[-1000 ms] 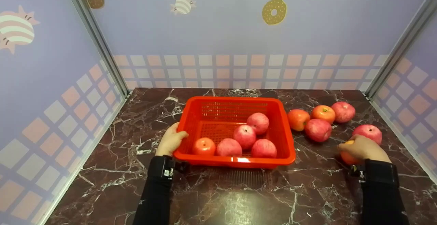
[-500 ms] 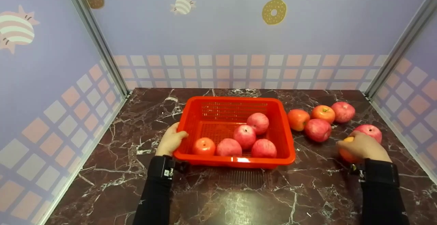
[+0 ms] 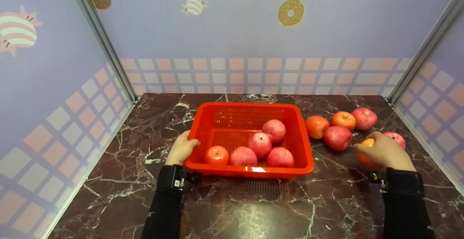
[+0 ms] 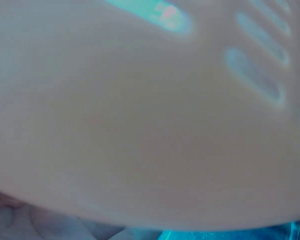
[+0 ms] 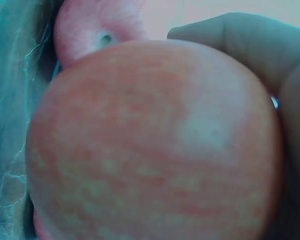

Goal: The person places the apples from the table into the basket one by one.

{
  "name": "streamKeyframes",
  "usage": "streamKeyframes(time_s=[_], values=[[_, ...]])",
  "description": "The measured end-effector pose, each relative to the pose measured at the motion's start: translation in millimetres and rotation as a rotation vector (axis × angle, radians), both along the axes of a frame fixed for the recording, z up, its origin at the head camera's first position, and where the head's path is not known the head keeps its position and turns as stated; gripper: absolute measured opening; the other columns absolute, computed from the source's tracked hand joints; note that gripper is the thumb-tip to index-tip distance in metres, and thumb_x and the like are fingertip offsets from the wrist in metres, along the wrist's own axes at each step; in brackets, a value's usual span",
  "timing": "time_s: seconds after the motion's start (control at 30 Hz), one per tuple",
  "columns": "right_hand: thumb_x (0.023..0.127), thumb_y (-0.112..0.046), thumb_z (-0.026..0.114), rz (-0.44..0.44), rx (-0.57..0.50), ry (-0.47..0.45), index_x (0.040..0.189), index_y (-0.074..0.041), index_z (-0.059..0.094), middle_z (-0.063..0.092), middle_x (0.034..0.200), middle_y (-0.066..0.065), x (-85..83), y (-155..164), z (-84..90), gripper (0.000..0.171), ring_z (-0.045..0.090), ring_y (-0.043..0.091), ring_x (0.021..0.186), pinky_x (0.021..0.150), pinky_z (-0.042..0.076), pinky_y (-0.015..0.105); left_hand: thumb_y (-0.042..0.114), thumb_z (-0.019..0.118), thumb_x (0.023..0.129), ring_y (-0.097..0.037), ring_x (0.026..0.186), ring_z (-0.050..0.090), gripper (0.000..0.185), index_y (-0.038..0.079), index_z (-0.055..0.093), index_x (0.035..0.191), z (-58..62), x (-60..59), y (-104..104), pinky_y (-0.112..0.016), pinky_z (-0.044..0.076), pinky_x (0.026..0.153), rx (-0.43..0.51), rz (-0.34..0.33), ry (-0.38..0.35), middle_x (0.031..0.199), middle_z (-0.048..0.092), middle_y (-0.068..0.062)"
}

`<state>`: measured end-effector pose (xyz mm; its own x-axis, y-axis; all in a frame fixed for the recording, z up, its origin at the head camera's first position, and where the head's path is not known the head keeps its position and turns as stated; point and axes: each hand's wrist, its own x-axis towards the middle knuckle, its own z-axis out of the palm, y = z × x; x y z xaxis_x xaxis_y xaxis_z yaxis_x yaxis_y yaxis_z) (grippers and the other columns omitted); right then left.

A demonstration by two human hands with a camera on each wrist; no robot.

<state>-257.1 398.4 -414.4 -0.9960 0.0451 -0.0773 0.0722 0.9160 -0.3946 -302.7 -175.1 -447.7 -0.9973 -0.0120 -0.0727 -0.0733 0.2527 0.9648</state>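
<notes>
The round, glossy orange-red apple point(image 3: 365, 160) sits gripped between the curled thumb and fingers of the right hand point(image 3: 388, 153), the nearer one; I cannot tell whether it touches the dark-red marbled tabletop point(image 3: 290, 210). From that hand, the rectangular red plastic basket point(image 3: 250, 105) lies well to the left, past four loose red and orange apples point(image 3: 338, 138) set farther back. The left hand point(image 3: 181, 148) pinches the basket's left rim.

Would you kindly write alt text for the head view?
A person's right hand grips an orange-red apple while the left hand holds a red basket containing five apples. Five more apples lie to its right on a dark marbled table.
</notes>
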Motion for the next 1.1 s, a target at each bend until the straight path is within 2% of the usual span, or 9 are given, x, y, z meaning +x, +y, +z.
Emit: streamKeyframes(time_s=[0.2, 0.37, 0.5, 0.67, 0.83, 0.97, 1.1], values=[[0.094, -0.051, 0.063, 0.007, -0.011, 0.037, 0.122, 0.002, 0.052, 0.065, 0.106, 0.024, 0.8, -7.5, 4.3, 0.060, 0.062, 0.033, 0.086, 0.064, 0.044, 0.034, -0.003, 0.052, 0.086, -0.029, 0.098, 0.066, 0.048, -0.011, 0.051, 0.134, 0.5, 0.3, -0.2, -0.034, 0.055, 0.079, 0.019, 0.004, -0.007, 0.122, 0.062, -0.030], [0.094, -0.052, 0.065, 0.021, -0.016, 0.099, 0.120, 0.002, 0.054, 0.066, 0.105, 0.023, 0.3, -15.4, 5.9, 0.061, 0.062, 0.033, 0.087, 0.068, 0.043, 0.032, -0.003, 0.052, 0.086, -0.029, 0.097, 0.066, 0.047, -0.011, 0.052, 0.133, -0.1, 0.1, 0.1, -0.033, 0.055, 0.078, 0.018, 0.006, -0.002, 0.120, 0.063, -0.029], [0.093, -0.053, 0.066, 0.031, -0.016, 0.160, 0.119, 0.000, 0.057, 0.064, 0.109, 0.025, 0.9, -24.7, 7.5, 0.060, 0.061, 0.036, 0.093, 0.073, 0.044, 0.036, -0.003, 0.051, 0.086, -0.027, 0.096, 0.066, 0.047, -0.010, 0.052, 0.132, 0.5, 0.7, 0.7, -0.031, 0.054, 0.078, 0.015, 0.004, 0.005, 0.119, 0.064, -0.028], [0.094, -0.047, 0.066, 0.053, -0.035, 0.206, 0.123, -0.001, 0.058, 0.059, 0.114, 0.026, 2.4, -38.3, 9.9, 0.056, 0.057, 0.038, 0.101, 0.080, 0.045, 0.042, -0.001, 0.052, 0.086, -0.024, 0.093, 0.065, 0.044, -0.009, 0.054, 0.130, 2.3, 2.3, 0.6, -0.030, 0.053, 0.077, -0.026, 0.010, 0.006, 0.115, 0.065, -0.024], [0.094, -0.040, 0.067, 0.067, -0.059, 0.251, 0.124, 0.000, 0.058, 0.057, 0.114, 0.023, 4.6, -51.0, 11.0, 0.052, 0.056, 0.036, 0.099, 0.080, 0.045, 0.043, -0.001, 0.052, 0.087, -0.023, 0.093, 0.065, 0.043, -0.009, 0.054, 0.129, 1.9, 1.0, 0.1, -0.030, 0.054, 0.077, -0.047, 0.003, 0.008, 0.115, 0.065, -0.024], [0.095, -0.043, 0.066, 0.071, -0.083, 0.297, 0.125, 0.001, 0.056, 0.056, 0.115, 0.022, 5.1, -61.5, 10.4, 0.054, 0.056, 0.037, 0.098, 0.082, 0.045, 0.047, 0.000, 0.052, 0.087, -0.025, 0.095, 0.065, 0.043, -0.009, 0.054, 0.129, 2.6, 1.2, -0.2, -0.032, 0.054, 0.079, -0.040, -0.004, 0.003, 0.117, 0.065, -0.025], [0.094, -0.043, 0.068, 0.090, -0.121, 0.377, 0.123, 0.000, 0.057, 0.056, 0.116, 0.023, 3.5, -73.9, 7.4, 0.053, 0.058, 0.038, 0.099, 0.085, 0.045, 0.050, 0.001, 0.053, 0.085, -0.023, 0.091, 0.065, 0.042, -0.010, 0.054, 0.125, 3.7, 3.0, -0.5, -0.033, 0.055, 0.078, -0.030, -0.014, 0.024, 0.111, 0.065, -0.023]])
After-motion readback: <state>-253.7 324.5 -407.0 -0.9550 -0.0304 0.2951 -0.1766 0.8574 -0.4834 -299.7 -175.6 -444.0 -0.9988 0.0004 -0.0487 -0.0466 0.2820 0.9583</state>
